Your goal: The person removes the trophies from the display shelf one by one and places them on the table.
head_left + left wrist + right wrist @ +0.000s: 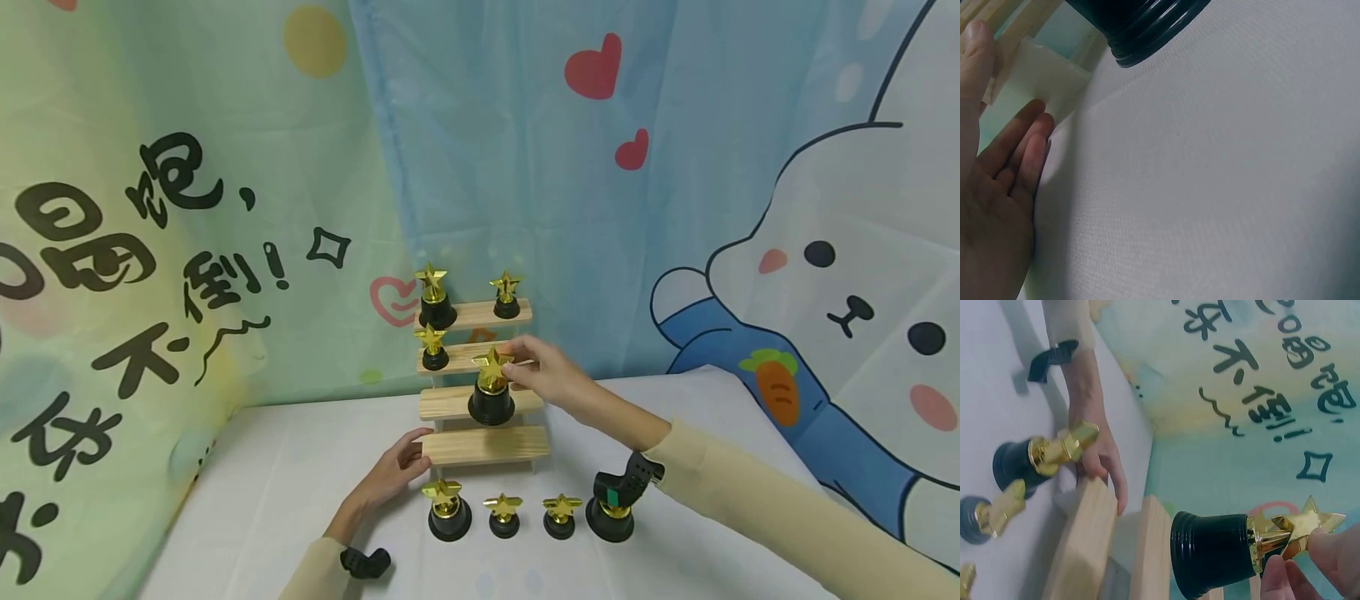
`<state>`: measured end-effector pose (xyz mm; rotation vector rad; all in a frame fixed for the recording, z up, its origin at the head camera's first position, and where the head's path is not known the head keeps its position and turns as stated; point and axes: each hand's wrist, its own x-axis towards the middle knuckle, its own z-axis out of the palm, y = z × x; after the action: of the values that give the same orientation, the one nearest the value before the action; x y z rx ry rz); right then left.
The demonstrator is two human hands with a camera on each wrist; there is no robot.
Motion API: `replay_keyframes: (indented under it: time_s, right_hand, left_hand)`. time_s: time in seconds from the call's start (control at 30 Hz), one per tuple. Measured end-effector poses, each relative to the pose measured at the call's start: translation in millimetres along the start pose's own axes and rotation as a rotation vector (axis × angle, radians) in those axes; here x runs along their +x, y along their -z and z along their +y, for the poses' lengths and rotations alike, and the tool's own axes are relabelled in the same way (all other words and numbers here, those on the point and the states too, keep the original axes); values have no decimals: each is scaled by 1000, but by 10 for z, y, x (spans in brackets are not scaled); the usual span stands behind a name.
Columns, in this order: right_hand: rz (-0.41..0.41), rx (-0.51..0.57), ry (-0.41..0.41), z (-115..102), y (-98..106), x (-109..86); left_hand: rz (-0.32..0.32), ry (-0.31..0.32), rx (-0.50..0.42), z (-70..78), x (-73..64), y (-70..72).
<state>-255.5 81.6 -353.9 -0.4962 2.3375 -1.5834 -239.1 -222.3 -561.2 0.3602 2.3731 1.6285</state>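
Observation:
My right hand (pixel 547 371) pinches the gold star of a large trophy (pixel 492 404) with a black base. The trophy is upright, overlapping the second step from the front of a wooden tiered stand (pixel 483 448) in the head view. In the right wrist view, thumb and fingertips meet at the star of this trophy (pixel 1213 553). My left hand (pixel 393 467) rests at the left end of the stand's lowest step. Its thumb lies by the wood in the left wrist view, and the fingers of this hand (pixel 1007 181) extend loosely beside the pale side panel (pixel 1047 75).
On the top step stand a large trophy (pixel 437 310) and a small trophy (pixel 507 305); another small one (pixel 434 357) is one step below. Before the stand, several trophies (pixel 450 518) line the white cloth (pixel 285 483). The rightmost trophy (pixel 609 525) is partly hidden by the right wrist camera.

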Motion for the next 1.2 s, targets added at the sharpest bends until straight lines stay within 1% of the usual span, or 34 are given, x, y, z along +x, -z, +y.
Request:
replay_keyframes:
  time_s: [0.13, 0.33, 0.4, 0.57, 0.63, 0.77, 0.83, 0.97, 1.07, 1.2]
  right_hand:
    - [-42, 33, 0, -40, -68, -107]
    - [-106, 69, 12, -96, -177, -263]
    - [-119, 86, 6, -111, -214, -299]
    - [-150, 80, 9, -136, -291, -373]
    - [-168, 80, 20, -133, -318, -398]
    - [-206, 101, 28, -123, -387, -458]
    - [-225, 114, 19, -126, -433, -500]
    - [-275, 140, -7, -132, -534, -591]
    - [-311, 152, -8, -132, -608, -656]
    - [-334, 152, -2, -114, -709, -733]
  left_hand:
    - [3, -7, -9, 12, -17, -5]
    - [9, -7, 2, -6, -18, -1]
    - [10, -6, 3, 43, -37, -3]
    - [7, -6, -1, 21, -29, 7]
    - [1, -16, -4, -42, -7, 18]
    - [-13, -36, -21, -49, -5, 30]
    - [-19, -40, -22, -56, 1, 32]
    - [-20, -40, -10, -71, 17, 30]
    - [-16, -31, -1, -81, 26, 23]
    - [-6, -18, 6, -95, 27, 15]
